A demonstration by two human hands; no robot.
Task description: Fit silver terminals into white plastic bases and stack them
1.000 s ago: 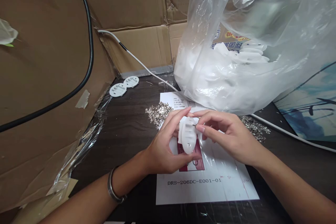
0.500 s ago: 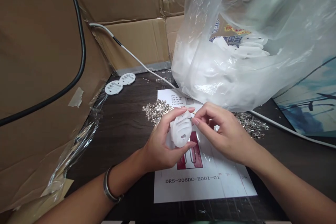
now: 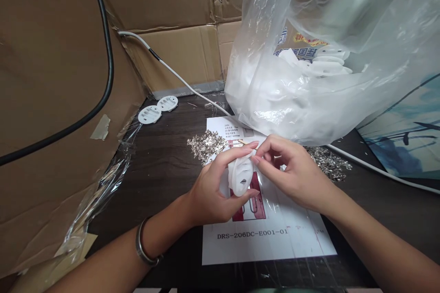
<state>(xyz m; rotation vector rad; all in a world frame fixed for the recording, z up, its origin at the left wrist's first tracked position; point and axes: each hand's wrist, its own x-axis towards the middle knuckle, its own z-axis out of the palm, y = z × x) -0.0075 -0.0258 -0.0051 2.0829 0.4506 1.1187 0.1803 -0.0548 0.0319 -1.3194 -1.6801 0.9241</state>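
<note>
My left hand [image 3: 218, 185] grips a round white plastic part [image 3: 241, 177] by its edges, thumb below and fingers above. The part has raised ribs and a small hole, and stands on edge, tilted. Against its upper right edge, my right hand [image 3: 290, 169] is closed in a pinch; whatever lies between thumb and forefinger is hidden. Beneath both hands is a printed sheet [image 3: 247, 249] with a red picture. Small metal pieces [image 3: 206, 144] lie heaped to the left of the hands, and a second metal heap [image 3: 330, 162] lies to the right.
A large clear plastic bag [image 3: 292, 105] of white parts fills the back right. Two round white pieces [image 3: 150, 114] lie at the back left. A white cable [image 3: 178, 78] crosses the dark table [image 3: 161, 160]. Cardboard walls [image 3: 178, 55] and a black cable [image 3: 106, 55] border the left.
The white part has turned slightly in my left hand and shifted a little right and down. The small metal tip seen at my right fingertips is now hidden.
</note>
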